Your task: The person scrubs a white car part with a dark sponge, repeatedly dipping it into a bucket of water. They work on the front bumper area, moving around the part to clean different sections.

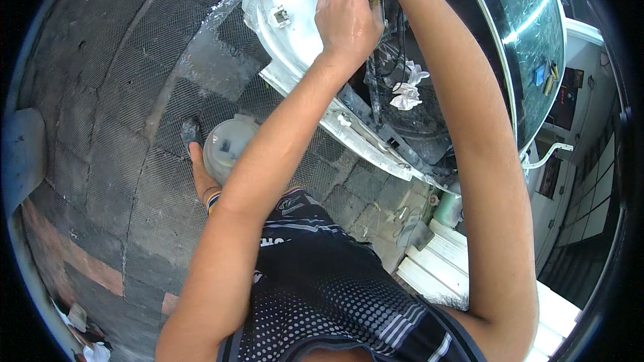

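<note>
My left hand [347, 23] is closed in a fist at the white car body panel [290, 43], at the inner edge of its opening. A small dark thing [378, 1] shows by its fingers; what the fist holds is hidden. My right forearm [463, 87] reaches over the open car bay [429, 131] to the upper edge, where the hand passes out of view. In the bay lie crumpled white paper [407, 96] and dark cables. A small metal clip [279, 17] sits on the panel, left of my left hand.
A translucent round bucket [225, 151] stands on the dark paved floor [100, 121] beside my foot [192, 135]. On the right is the car's windshield [533, 33], with a small blue item [540, 75] on it. A greenish bottle [447, 209] stands below the car's edge.
</note>
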